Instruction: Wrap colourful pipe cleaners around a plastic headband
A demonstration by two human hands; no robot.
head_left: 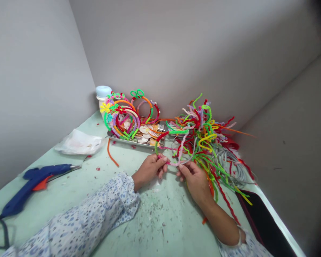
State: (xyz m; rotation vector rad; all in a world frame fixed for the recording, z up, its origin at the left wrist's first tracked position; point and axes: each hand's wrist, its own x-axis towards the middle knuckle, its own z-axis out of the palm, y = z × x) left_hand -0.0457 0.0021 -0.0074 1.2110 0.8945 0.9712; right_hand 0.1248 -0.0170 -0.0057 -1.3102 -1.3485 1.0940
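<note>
My left hand [153, 166] pinches the lower left end of a headband [162, 136] wrapped in red, green and pink pipe cleaner. Its arch points away from me, over the table. Opposite it, my right hand [198, 181] closes thumb and finger on the pale pink end. A short pink strand [173, 164] runs between the two hands. Beyond my right hand lies a large tangled heap of coloured pipe cleaners [207, 137], close to the headband. My fingertips partly cover both ends.
Several finished headbands [127, 117] lean on a metal tray [139, 144] of card pieces. A blue-lidded bottle [103, 92] stands behind. Left are a plastic bag [80, 142] and a blue glue gun [29, 189]. Grey hoops [231, 164] and a black flat object [262, 221] lie right.
</note>
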